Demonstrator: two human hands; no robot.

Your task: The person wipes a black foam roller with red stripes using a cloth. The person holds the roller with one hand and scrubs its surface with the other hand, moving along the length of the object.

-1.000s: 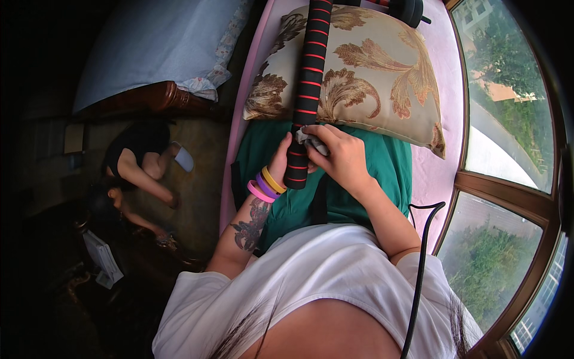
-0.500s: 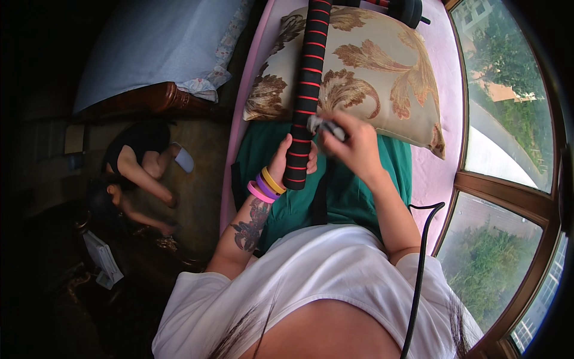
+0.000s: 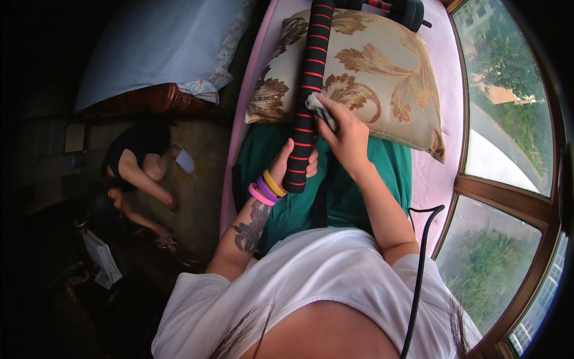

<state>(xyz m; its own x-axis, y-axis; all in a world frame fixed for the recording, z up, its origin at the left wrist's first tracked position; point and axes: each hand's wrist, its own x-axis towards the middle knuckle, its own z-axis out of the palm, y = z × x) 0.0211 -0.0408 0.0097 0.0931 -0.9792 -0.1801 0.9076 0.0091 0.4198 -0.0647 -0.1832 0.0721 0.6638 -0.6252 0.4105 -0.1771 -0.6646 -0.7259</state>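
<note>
The padded bar (image 3: pixel 305 96) is black with thin red rings along its length. The cloth (image 3: pixel 320 107) pressed against it is grey. The pillow (image 3: pixel 382 78) underneath is beige with brown and gold leaf scrolls. The wristbands (image 3: pixel 267 186) are yellow, purple and pink. The bedsheet (image 3: pixel 442 149) is pale pink.
</note>
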